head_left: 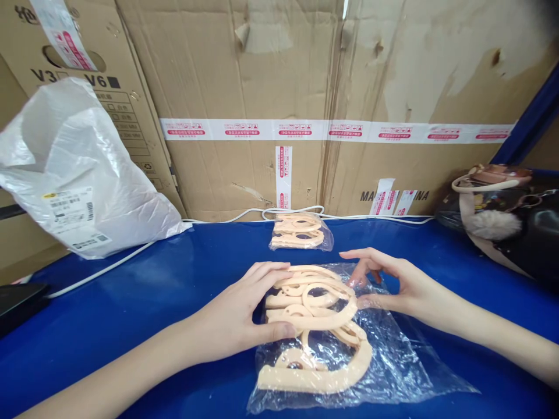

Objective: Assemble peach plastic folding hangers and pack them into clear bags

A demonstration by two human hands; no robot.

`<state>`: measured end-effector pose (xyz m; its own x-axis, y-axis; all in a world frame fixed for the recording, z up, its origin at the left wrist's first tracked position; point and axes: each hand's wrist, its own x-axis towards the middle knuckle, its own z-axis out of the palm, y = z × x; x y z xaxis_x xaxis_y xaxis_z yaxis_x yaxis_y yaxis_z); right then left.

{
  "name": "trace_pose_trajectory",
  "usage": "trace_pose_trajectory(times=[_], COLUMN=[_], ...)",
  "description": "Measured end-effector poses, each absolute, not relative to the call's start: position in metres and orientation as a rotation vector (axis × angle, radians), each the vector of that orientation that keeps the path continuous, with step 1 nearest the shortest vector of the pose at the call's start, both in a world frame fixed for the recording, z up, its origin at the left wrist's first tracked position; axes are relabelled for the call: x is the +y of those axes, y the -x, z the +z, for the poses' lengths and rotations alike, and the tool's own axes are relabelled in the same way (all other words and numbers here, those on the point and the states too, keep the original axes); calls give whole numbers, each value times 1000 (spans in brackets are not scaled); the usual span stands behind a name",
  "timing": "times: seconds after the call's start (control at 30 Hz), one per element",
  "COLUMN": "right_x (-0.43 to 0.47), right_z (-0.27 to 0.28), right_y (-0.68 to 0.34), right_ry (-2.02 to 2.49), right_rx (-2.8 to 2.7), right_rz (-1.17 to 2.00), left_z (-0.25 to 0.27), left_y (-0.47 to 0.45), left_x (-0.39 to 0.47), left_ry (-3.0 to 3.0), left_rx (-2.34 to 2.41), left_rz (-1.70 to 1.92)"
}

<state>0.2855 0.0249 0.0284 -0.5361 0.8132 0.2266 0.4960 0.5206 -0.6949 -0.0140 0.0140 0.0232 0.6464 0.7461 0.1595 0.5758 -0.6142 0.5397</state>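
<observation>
A stack of peach plastic hanger parts [312,299] lies on a clear plastic bag [393,361] on the blue table [174,279]. My left hand [242,314] presses against the stack's left side, thumb under its front edge. My right hand [388,282] touches the stack's right side with its fingertips. Another peach piece [314,372] lies inside the bag nearer to me. A sealed clear packet of the same parts [300,231] rests farther back.
Taped cardboard boxes [305,105] wall off the back. A white plastic mailer bag [74,174] leans at the left, a white cable [109,265] runs along the table's back, a dark handbag with a fur pompom [502,221] sits right, a black object [17,302] lies far left.
</observation>
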Motion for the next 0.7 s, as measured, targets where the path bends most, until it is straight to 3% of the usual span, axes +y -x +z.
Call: trace_pose_trajectory(times=[0.33,0.57,0.7], right_x=[24,56,61], right_z=[27,26,21], right_y=[-281,-322,-322], right_ry=[1087,1471,1320], right_rx=[-2232,-2205,-1991], right_rz=[792,385,1049], left_z=[18,43,42], left_y=[15,-15,-42], left_x=[11,-3,-5], left_ry=[-2462,-2655,-2675], left_rx=[1100,829,750], left_rz=[558,299,318])
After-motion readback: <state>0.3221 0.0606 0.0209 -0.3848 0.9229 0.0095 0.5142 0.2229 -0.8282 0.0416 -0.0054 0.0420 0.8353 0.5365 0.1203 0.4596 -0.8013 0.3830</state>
